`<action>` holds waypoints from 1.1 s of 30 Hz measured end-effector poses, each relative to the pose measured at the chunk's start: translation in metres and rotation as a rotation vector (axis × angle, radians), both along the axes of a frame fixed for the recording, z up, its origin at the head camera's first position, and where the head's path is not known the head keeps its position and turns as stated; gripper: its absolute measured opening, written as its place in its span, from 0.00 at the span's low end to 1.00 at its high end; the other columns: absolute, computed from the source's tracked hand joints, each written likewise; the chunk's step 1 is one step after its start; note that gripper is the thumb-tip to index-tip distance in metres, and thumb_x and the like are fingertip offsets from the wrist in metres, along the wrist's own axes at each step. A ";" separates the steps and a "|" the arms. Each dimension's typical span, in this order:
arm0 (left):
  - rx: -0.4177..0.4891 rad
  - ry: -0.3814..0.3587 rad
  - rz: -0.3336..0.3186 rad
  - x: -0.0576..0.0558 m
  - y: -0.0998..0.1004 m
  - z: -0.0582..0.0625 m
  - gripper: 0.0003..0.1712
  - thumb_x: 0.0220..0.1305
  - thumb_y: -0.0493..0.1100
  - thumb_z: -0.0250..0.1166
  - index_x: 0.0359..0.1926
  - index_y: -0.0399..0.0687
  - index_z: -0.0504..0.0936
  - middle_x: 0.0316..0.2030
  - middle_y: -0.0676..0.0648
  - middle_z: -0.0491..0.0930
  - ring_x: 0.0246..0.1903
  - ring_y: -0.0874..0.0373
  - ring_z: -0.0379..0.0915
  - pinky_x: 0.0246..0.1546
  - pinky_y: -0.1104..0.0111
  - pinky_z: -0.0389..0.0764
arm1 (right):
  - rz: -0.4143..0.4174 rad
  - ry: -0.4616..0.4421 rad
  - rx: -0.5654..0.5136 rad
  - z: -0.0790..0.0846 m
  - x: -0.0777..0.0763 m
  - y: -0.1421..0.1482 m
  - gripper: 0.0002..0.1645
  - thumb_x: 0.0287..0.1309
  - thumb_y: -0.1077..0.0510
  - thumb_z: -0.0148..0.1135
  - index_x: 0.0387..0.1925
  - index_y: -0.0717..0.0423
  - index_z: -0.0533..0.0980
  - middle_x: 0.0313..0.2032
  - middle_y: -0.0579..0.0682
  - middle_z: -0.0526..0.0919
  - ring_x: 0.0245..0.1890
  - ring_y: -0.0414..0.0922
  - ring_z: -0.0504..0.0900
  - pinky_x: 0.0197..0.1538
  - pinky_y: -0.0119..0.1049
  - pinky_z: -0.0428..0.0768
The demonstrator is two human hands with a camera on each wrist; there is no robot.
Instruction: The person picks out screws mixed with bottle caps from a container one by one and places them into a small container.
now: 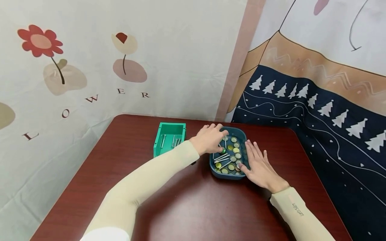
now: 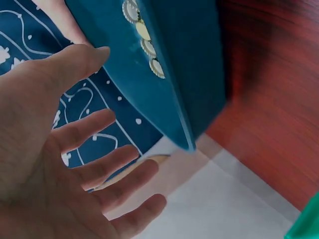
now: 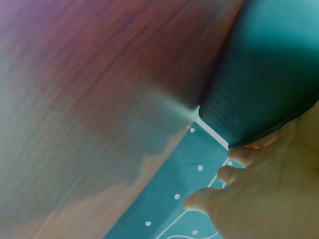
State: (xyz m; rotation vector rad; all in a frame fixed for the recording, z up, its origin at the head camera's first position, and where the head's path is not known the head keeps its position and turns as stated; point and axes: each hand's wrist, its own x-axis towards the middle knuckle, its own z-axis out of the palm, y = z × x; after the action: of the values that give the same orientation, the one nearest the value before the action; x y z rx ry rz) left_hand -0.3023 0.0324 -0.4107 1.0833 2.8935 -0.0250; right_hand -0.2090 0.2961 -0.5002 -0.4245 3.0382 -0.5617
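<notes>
A dark blue tray [image 1: 230,177] on the table holds bottle caps [image 1: 236,150] and several silver bolts [image 1: 221,158]. My left hand [image 1: 208,139] hovers over the tray's left side, its fingers spread and loosely bent. Nothing lies between that thumb and fingers in the left wrist view, where some caps [image 2: 148,47] show inside the tray. On the right side of the tray, my right hand [image 1: 261,169] rests against the wall with straight fingers. Its thumb reaches over the rim. The right wrist view shows the tray's outer wall [image 3: 269,74] beside this hand.
A green open-top box [image 1: 173,124] stands left of the tray, with several bolts [image 1: 163,141] in it. My left forearm hides its near right part. The reddish-brown table [image 1: 187,207] ends at printed cloths [image 1: 187,67] behind and to the right.
</notes>
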 end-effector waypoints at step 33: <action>-0.417 -0.134 0.074 -0.002 0.112 -0.071 0.25 0.82 0.54 0.74 0.75 0.69 0.88 0.80 0.58 0.81 0.74 0.56 0.82 0.69 0.67 0.88 | 0.002 0.013 0.001 0.000 0.002 0.004 0.59 0.86 0.42 0.63 0.95 0.64 0.44 0.96 0.66 0.45 0.95 0.74 0.42 0.85 0.90 0.45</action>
State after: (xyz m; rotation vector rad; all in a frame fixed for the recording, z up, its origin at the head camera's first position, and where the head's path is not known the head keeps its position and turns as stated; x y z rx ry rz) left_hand -0.3040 0.1443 -0.4813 0.8651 2.6356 -0.5067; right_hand -0.2072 0.2997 -0.5001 -0.4321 3.0501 -0.5589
